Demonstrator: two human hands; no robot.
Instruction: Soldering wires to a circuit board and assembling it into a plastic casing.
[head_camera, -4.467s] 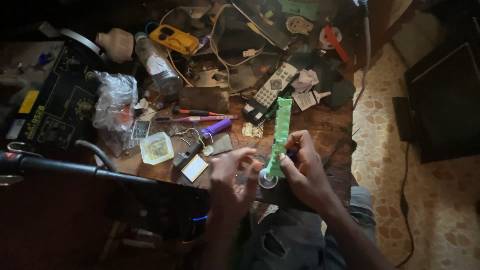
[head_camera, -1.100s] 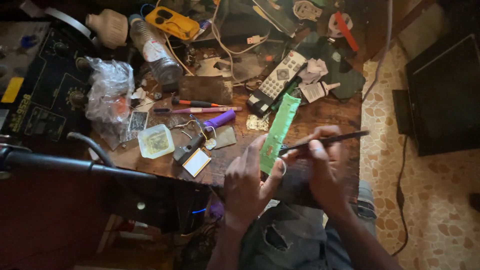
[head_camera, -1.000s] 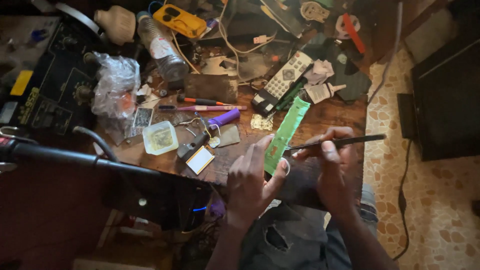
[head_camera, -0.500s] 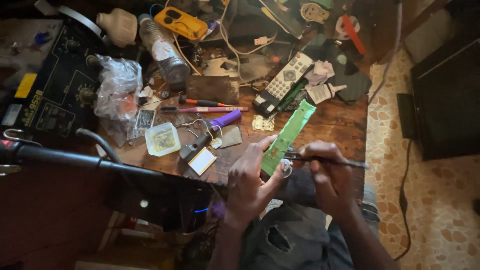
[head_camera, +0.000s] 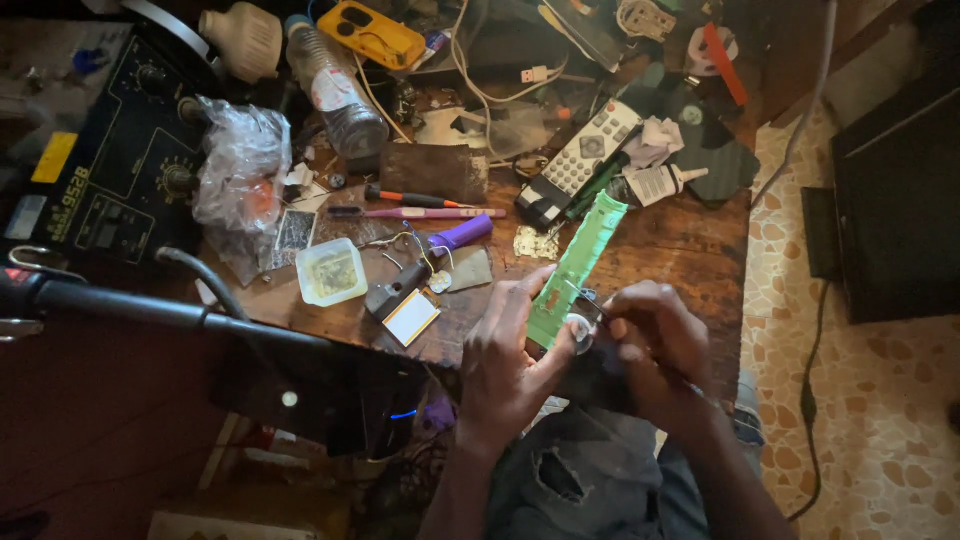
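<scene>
1. Since half a second ago, your right hand (head_camera: 655, 345) has curled tighter over the green strap's lower end; whether it is gripping anything, you cannot tell.
2. Your left hand (head_camera: 510, 360) pinches one green watch strap (head_camera: 575, 270); brace it steady.
3. Beyond your fingers: one remote control (head_camera: 580, 160), one purple-handled tool (head_camera: 455, 237).

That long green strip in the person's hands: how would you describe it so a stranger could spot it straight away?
Start at the cluttered wooden table and look to its near edge, where two hands meet. The left hand holds a long green strip that slants up toward the grey remote control, while the right hand works at its lower end. It is the only bright green thing there.
</scene>
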